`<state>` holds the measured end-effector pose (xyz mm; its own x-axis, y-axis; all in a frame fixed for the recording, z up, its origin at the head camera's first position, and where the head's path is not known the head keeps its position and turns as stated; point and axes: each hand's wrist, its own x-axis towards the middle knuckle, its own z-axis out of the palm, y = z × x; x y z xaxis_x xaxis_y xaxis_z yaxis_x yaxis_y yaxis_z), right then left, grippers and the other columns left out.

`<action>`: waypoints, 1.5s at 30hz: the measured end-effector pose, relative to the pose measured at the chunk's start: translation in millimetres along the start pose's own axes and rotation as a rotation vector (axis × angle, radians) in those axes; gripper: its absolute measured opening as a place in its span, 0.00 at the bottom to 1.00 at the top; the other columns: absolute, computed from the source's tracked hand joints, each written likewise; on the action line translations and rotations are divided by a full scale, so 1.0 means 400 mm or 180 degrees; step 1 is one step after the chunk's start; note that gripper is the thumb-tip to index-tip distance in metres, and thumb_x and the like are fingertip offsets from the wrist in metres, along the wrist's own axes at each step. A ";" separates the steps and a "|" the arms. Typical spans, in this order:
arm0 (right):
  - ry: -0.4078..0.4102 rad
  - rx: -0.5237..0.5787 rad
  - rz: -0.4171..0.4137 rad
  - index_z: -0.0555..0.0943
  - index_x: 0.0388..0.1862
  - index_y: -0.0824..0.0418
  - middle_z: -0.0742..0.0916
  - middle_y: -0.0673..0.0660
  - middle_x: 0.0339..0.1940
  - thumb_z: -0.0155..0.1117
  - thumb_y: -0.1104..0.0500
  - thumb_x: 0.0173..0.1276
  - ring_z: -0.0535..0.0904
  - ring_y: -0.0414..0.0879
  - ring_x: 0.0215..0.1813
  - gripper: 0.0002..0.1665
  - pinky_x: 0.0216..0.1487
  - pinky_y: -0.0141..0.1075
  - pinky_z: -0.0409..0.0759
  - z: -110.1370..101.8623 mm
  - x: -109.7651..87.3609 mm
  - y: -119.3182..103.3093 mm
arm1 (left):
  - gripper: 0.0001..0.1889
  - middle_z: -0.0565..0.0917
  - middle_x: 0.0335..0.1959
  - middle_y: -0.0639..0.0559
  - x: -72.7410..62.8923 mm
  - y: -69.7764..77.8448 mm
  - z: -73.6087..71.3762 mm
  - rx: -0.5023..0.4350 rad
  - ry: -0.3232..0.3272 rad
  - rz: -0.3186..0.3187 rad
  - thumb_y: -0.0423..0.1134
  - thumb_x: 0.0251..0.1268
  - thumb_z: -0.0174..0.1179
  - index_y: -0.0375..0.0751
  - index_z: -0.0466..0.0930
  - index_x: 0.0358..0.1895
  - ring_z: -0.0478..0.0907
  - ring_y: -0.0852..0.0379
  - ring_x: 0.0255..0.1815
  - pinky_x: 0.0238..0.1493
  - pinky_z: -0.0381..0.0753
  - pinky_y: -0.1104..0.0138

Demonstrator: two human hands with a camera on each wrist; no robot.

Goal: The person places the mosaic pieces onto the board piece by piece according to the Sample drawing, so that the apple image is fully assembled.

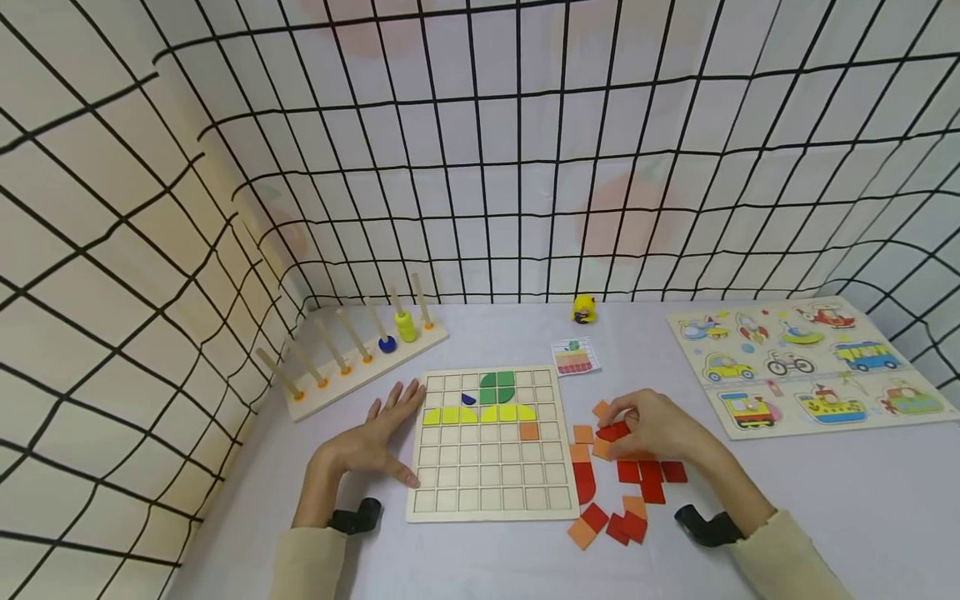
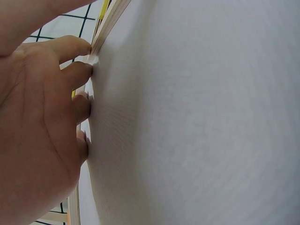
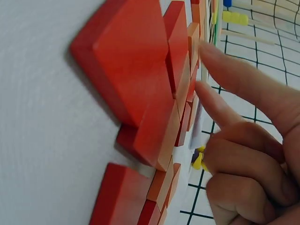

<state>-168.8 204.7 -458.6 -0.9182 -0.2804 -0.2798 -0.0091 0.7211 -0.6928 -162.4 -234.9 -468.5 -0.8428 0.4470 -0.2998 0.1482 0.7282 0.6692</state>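
A wooden grid board (image 1: 442, 502) lies on the table, with yellow, green, dark blue and orange pieces in its upper cells. At its left edge my left hand (image 1: 380, 440) is spread, fingertips and thumb against the rim; the left wrist view shows the fingers (image 2: 77, 75) along that edge. My right hand (image 1: 651, 427) reaches into loose tiles beside the board. Its thumb and index finger meet a red tile (image 1: 613, 431) and an orange tile (image 1: 602, 450); whether they pinch one cannot be told. In the right wrist view, the other fingers (image 3: 243, 159) are curled.
Red and orange tiles (image 1: 651, 483) lie scattered right of the board. A small pattern card (image 1: 575, 357) and a yellow duck toy (image 1: 583, 309) are behind it. A peg stand (image 1: 352, 367) is at back left, a picture puzzle board (image 1: 806, 367) at right. Black netting surrounds the table.
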 end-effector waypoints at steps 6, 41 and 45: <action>0.0430 -0.0042 0.0291 0.86 0.52 0.62 0.70 0.50 0.13 0.78 0.54 0.61 0.68 0.44 0.18 0.23 0.21 0.29 0.60 -0.005 0.018 -0.004 | 0.75 0.33 0.88 0.45 0.001 0.001 -0.003 0.0012 0.0002 0.0007 0.46 0.34 0.87 0.46 0.39 0.86 0.22 0.41 0.87 0.84 0.23 0.40; 0.0321 -0.0152 -0.0284 0.89 0.40 0.56 0.63 0.47 0.14 0.82 0.54 0.57 0.58 0.42 0.17 0.13 0.20 0.28 0.52 0.065 0.042 -0.137 | 0.76 0.32 0.87 0.42 -0.008 -0.006 -0.002 0.0029 -0.0024 0.0049 0.47 0.34 0.87 0.44 0.38 0.86 0.21 0.38 0.86 0.83 0.22 0.38; 0.0321 -0.0298 -0.0398 0.90 0.35 0.54 0.66 0.48 0.18 0.85 0.55 0.53 0.61 0.42 0.22 0.12 0.23 0.30 0.51 0.114 0.056 -0.192 | 0.76 0.33 0.87 0.43 -0.004 -0.004 -0.002 0.0033 -0.0020 0.0067 0.48 0.35 0.86 0.46 0.38 0.86 0.21 0.39 0.87 0.83 0.22 0.38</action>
<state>-170.7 114.2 -442.1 -0.9427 -0.3098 -0.1240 -0.1580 0.7417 -0.6518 -161.8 -237.2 -468.5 -0.8361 0.4656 -0.2901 0.1713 0.7239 0.6683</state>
